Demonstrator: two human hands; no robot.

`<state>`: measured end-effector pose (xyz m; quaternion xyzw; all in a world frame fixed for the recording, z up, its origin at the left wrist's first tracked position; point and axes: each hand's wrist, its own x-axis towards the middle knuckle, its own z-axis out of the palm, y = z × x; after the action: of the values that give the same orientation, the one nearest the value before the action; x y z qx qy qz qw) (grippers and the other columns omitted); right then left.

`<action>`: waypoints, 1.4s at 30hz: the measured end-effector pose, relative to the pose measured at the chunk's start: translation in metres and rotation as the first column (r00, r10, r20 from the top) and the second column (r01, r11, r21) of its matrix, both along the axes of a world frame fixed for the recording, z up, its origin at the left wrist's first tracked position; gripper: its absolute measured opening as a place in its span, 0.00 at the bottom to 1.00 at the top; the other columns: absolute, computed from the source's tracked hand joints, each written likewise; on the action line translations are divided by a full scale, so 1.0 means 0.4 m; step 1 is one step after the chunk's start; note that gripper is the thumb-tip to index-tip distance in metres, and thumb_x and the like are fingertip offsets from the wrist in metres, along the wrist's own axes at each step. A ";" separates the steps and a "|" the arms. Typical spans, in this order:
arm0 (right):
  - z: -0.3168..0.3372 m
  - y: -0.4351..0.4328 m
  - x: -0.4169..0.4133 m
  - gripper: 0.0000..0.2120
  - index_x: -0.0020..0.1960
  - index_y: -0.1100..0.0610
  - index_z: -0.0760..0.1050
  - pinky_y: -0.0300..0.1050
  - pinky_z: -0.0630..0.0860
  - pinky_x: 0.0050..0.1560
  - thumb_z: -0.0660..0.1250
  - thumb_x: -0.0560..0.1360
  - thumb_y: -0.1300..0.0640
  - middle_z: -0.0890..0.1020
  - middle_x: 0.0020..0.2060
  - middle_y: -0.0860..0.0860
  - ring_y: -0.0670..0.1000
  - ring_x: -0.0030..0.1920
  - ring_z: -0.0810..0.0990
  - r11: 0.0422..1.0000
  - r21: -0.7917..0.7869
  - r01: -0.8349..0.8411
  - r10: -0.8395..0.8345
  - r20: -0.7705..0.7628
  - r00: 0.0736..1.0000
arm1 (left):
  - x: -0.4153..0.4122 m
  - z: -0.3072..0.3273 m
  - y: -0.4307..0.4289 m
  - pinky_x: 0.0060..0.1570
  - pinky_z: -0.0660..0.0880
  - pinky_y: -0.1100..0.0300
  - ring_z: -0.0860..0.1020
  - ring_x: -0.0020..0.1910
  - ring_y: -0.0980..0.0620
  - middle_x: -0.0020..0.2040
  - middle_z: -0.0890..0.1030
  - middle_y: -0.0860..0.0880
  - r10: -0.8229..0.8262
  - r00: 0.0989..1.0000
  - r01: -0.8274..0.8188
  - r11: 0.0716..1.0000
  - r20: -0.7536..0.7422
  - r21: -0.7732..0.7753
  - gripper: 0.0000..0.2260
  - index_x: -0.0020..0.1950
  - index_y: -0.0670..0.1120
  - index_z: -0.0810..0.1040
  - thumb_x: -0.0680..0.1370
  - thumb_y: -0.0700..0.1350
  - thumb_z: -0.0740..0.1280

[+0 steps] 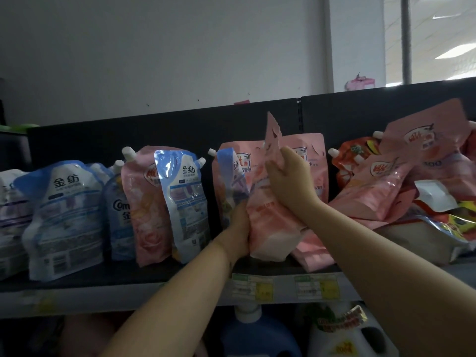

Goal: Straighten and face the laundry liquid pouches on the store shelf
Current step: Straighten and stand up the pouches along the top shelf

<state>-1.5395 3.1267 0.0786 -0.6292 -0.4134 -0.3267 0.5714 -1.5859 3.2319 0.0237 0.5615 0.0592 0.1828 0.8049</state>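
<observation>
The pink pouch [268, 217] leans tilted at the shelf [128, 276] front, between both grips. The left grip [239, 233] clasps its lower edge. The right grip [288, 181] seemingly wraps the limp top, though blur obscures the fingers. It likely handles soft, sloshy and slick, so support its base below the left grip.

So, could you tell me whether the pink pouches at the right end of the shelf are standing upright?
No, the pink pouches there lie tilted in a heap on other packs.
</observation>
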 end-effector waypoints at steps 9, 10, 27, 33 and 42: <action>-0.059 -0.017 0.011 0.09 0.45 0.54 0.62 0.41 0.70 0.26 0.60 0.80 0.53 0.71 0.29 0.45 0.45 0.27 0.72 0.997 0.014 0.075 -0.076 0.202 0.976 | -0.013 -0.026 0.022 0.54 0.77 0.45 0.81 0.54 0.41 0.56 0.82 0.40 0.269 0.886 -0.294 0.956 0.378 0.008 0.26 0.65 0.45 0.76 0.76 0.61 0.62; -0.072 -0.020 0.018 0.10 0.45 0.54 0.62 0.45 0.71 0.26 0.58 0.81 0.51 0.72 0.29 0.47 0.48 0.27 0.73 0.995 0.001 0.095 -0.094 0.195 0.976 | -0.017 -0.033 0.023 0.56 0.77 0.44 0.81 0.55 0.42 0.57 0.81 0.42 0.348 0.852 -0.400 0.915 0.390 0.056 0.27 0.65 0.46 0.75 0.74 0.63 0.63; -0.141 0.082 -0.018 0.12 0.52 0.58 0.59 0.52 0.74 0.44 0.53 0.82 0.48 0.78 0.49 0.63 0.63 0.47 0.78 0.945 -0.327 -0.007 -0.084 -0.264 0.961 | -0.109 -0.083 0.120 0.66 0.66 0.45 0.65 0.67 0.38 0.68 0.64 0.34 0.694 0.397 -0.771 -0.103 0.601 0.628 0.29 0.71 0.34 0.60 0.79 0.53 0.56; -0.122 0.033 -0.027 0.15 0.59 0.56 0.66 0.53 0.75 0.48 0.59 0.76 0.49 0.79 0.51 0.55 0.59 0.49 0.78 0.863 -0.491 0.120 -0.254 -0.217 0.943 | -0.154 -0.073 0.108 0.58 0.72 0.46 0.69 0.60 0.41 0.62 0.71 0.39 0.541 0.369 -0.735 -0.328 0.756 0.593 0.18 0.61 0.41 0.69 0.73 0.40 0.68; -0.115 0.020 -0.136 0.12 0.39 0.60 0.77 0.46 0.76 0.38 0.62 0.74 0.52 0.80 0.34 0.53 0.55 0.37 0.79 0.839 -0.538 0.078 -0.230 -0.221 0.948 | -0.236 -0.078 0.099 0.48 0.75 0.49 0.72 0.55 0.42 0.65 0.69 0.40 0.371 0.640 -0.508 -0.453 0.673 0.733 0.13 0.54 0.45 0.73 0.73 0.49 0.67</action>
<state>-1.5941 3.1346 0.0325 -0.8312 -0.3504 -0.1562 0.4024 -1.6803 3.2714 -0.0074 0.8552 0.0952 0.5045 -0.0712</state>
